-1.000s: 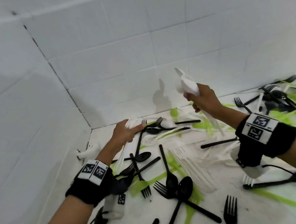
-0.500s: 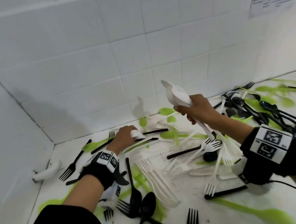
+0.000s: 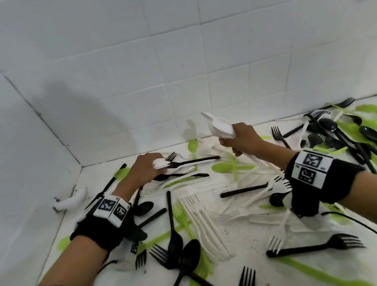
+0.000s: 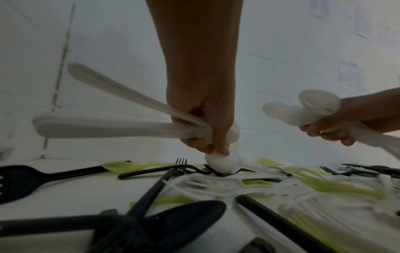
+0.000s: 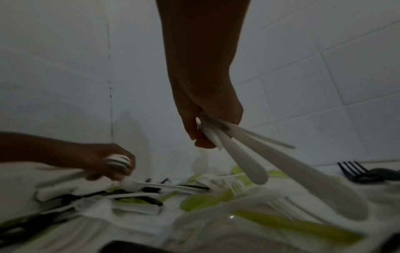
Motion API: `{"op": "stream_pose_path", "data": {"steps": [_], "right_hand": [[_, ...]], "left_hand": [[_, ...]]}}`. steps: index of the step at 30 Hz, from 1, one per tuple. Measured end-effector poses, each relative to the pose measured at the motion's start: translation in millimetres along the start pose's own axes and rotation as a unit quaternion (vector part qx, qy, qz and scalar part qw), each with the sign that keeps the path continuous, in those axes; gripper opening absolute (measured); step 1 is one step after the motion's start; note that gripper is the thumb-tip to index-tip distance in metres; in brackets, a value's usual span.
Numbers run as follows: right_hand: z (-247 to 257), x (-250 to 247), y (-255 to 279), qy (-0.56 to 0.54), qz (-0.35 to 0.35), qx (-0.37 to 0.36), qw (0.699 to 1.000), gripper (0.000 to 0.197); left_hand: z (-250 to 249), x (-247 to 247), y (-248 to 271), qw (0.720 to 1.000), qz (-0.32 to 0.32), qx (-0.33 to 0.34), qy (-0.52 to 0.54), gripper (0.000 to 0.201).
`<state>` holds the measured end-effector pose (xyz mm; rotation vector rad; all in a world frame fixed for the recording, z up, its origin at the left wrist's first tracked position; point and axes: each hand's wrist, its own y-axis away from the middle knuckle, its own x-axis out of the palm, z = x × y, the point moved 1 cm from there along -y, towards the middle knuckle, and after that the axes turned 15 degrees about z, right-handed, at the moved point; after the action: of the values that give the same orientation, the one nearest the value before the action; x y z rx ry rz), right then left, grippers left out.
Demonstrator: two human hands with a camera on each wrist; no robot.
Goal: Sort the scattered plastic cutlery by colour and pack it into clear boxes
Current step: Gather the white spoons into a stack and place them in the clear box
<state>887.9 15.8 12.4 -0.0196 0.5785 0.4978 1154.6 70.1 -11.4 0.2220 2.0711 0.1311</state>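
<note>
White, black and green plastic cutlery lies scattered over the white counter. My left hand grips a bunch of white spoons, handles fanning out to the left in the left wrist view, while its fingertips pinch the bowl of another white spoon lying on the pile. My right hand is raised above the counter and grips a bundle of white spoons, bowls up, handles slanting down. No clear box is in view.
Tiled walls meet in a corner at the back left. Black forks and spoons pile up at the right with green pieces. White forks lie in the middle; black spoons and forks lie near me.
My left hand has closed on white spoons and shifted right along the back of the pile. The right hand keeps its bundle raised. The head view has swung.
</note>
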Motion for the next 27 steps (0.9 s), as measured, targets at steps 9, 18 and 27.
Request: {"op": "stream_pose_path", "data": {"steps": [9,18,27], "right_hand": [[-23,2,-57,0.263,0.02,-0.014,0.964,0.038],[-30,23,-59,0.295,0.049,-0.001,0.954,0.035],[-39,14,-40,0.307,0.043,0.045,0.95,0.034]], "left_hand": [[-7,-35,38,0.969,-0.101,0.031,0.223,0.012],[-1,-44,53,0.873,-0.214,-0.001,0.437,0.011],[9,-35,40,0.79,-0.235,-0.049,0.564,0.015]]}}
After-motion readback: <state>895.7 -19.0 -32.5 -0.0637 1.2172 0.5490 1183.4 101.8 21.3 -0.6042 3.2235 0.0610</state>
